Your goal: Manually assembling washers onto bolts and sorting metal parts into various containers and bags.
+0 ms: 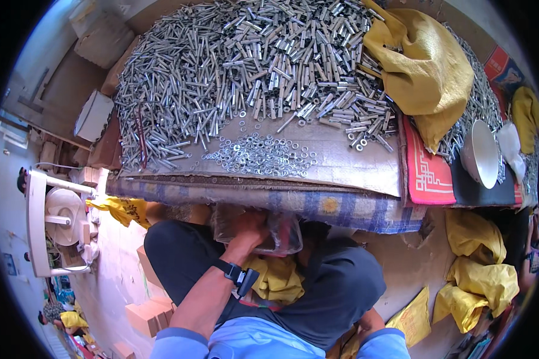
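Note:
My left hand (250, 226) reaches into a clear plastic bag (286, 233) between my knees, just under the table's near edge. Its fingers are hidden by the bag and the table edge, so what they grip cannot be made out. Only part of my right forearm (371, 321) shows beside my right thigh; the hand itself is out of sight. On the table in front lie a loose heap of small metal washers (257, 154) and a large pile of silvery metal bolts (179, 72) and sleeves (299, 54).
A yellow woven sack (428, 66) rests on the pile, right of centre. Farther right stands a white bowl (481, 154) near a red cloth (425, 170). Yellow sacks (482, 284) lie on the floor at right, cardboard boxes (148, 316) at left. A white fan-like appliance (63, 218) stands far left.

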Demonstrator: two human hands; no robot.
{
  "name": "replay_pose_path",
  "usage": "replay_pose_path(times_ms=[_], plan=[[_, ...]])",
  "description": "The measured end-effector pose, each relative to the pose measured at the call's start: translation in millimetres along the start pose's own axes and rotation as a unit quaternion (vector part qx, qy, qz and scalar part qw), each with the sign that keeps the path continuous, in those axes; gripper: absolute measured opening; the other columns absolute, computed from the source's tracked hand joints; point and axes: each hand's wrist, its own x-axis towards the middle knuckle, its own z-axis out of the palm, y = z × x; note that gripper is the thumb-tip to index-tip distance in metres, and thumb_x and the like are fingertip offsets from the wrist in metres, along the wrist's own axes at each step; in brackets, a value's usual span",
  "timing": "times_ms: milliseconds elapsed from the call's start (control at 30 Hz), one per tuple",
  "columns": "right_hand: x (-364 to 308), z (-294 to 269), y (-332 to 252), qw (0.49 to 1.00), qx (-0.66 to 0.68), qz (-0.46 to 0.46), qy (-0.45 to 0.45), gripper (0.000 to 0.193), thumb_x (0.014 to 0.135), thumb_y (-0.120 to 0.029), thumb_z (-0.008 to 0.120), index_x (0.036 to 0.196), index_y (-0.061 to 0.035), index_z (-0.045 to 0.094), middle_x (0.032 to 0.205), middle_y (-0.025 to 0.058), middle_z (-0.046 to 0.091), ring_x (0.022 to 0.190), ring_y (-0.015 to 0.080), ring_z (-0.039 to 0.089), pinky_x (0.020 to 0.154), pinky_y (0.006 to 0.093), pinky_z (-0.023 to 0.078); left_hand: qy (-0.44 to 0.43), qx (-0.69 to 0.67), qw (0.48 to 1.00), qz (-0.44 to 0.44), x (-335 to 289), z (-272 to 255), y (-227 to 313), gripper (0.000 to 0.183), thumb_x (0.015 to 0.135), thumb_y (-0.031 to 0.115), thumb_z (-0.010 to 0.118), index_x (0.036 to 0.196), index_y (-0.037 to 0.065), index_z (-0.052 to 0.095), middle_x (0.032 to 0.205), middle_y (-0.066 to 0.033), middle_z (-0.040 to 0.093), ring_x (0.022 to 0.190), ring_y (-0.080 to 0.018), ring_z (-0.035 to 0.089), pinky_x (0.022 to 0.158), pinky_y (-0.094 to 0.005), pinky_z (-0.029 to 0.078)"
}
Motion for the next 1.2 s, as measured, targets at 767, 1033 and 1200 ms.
replay_pose_path(times_ms=[767,1033,1200], plan=[[-46,-59,10,0.992,0.113,0.026,0.052,0.044,0.084,-0.025,0.071,0.120,0.0005,0.063,0.111,0.0185,0.069,0.094,0.0330,0.069,0.075,0.0437,0.056,-0.049,-0.017,0.999,-0.001,6,-2,4,0.045,0.077,0.018,0.062,0.123,0.016,0.067,0.116,-0.0189,0.068,0.104,-0.0378,0.066,0.090,-0.0465,0.053],[-70,-79,1,0.985,0.150,0.038,0.071,0.044,0.085,-0.025,0.070,0.120,0.0007,0.063,0.111,0.0179,0.069,0.093,0.0322,0.069,0.074,0.0432,0.056,-0.032,-0.134,0.987,0.085,-4,-19,-15,0.045,0.073,0.009,0.058,0.117,0.006,0.068,0.111,-0.0260,0.067,0.105,-0.0441,0.062,0.091,-0.0481,0.051],[-80,-85,-7,0.978,0.181,0.047,0.087,0.044,0.085,-0.024,0.070,0.120,0.0008,0.063,0.111,0.0175,0.069,0.093,0.0317,0.069,0.074,0.0429,0.056,-0.049,-0.194,0.975,0.100,-40,-90,-1,0.035,0.076,0.012,0.064,0.109,0.003,0.069,0.098,-0.0247,0.069,0.096,-0.0426,0.065,0.083,-0.0465,0.052]])
